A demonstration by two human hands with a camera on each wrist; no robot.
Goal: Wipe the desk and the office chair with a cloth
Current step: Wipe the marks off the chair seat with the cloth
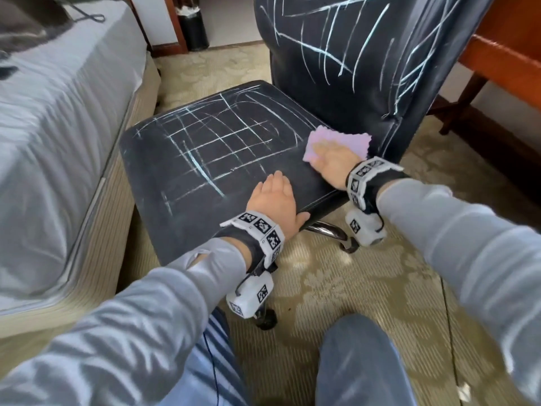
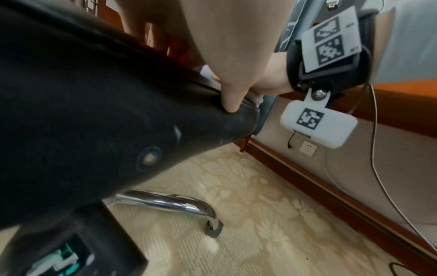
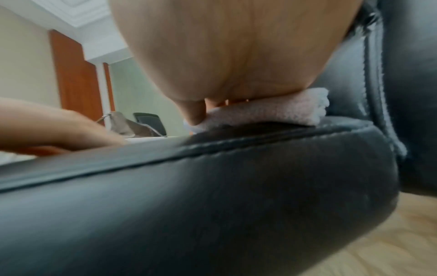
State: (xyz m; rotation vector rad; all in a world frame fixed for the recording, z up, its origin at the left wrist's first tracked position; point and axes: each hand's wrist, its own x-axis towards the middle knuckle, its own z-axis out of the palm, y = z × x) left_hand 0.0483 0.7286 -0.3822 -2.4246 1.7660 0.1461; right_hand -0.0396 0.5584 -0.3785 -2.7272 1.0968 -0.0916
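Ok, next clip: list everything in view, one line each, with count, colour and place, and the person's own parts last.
office chair: one, black with pale chalk-like lines on seat and backrest, centre.
cloth: one, pink, on the seat's back right corner by the backrest.
chair base: one, chrome with dark casters, under the seat.
bed: one, grey sheet, left.
desk: one, reddish wood, upper right.
bin: one, black, far wall.
carpet: beige, patterned, floor.
wall socket: one, white, low on the wall.
left hand: flat on the seat's near edge, thumb over the rim.
right hand: flat, pressing the cloth onto the seat.
sleeves: two, grey.
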